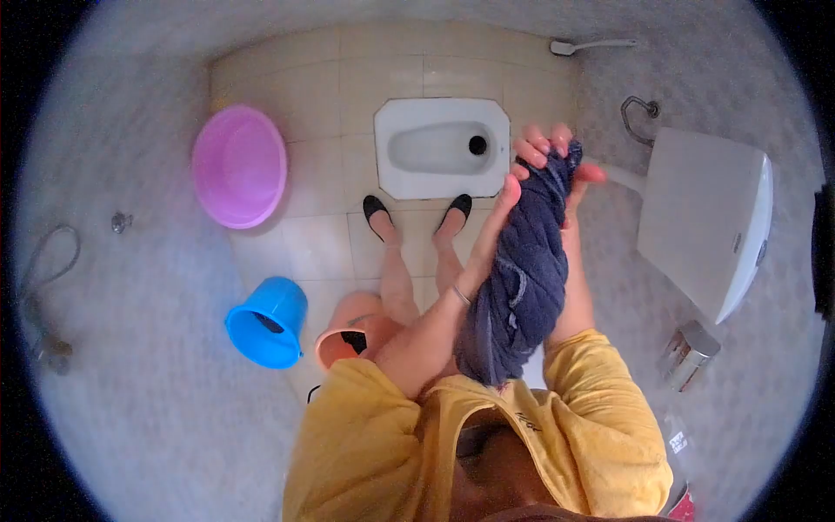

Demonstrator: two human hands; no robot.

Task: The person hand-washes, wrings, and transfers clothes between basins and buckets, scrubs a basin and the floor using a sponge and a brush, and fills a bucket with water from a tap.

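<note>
A dark blue cloth, bunched and twisted lengthwise, is held up in front of the yellow shirt. My left hand, closed on the cloth, is at the left side of its upper part. On the other side my right hand is closed on it near the top, its palm partly hidden by the cloth. Several fingertips curl over the upper end; which hand they belong to is hard to tell. The lower end of the cloth reaches down to the chest.
A squat toilet lies beyond my feet. At left are a pink basin, a blue bucket and an orange bucket. A white cistern, a metal holder and a brush are at right.
</note>
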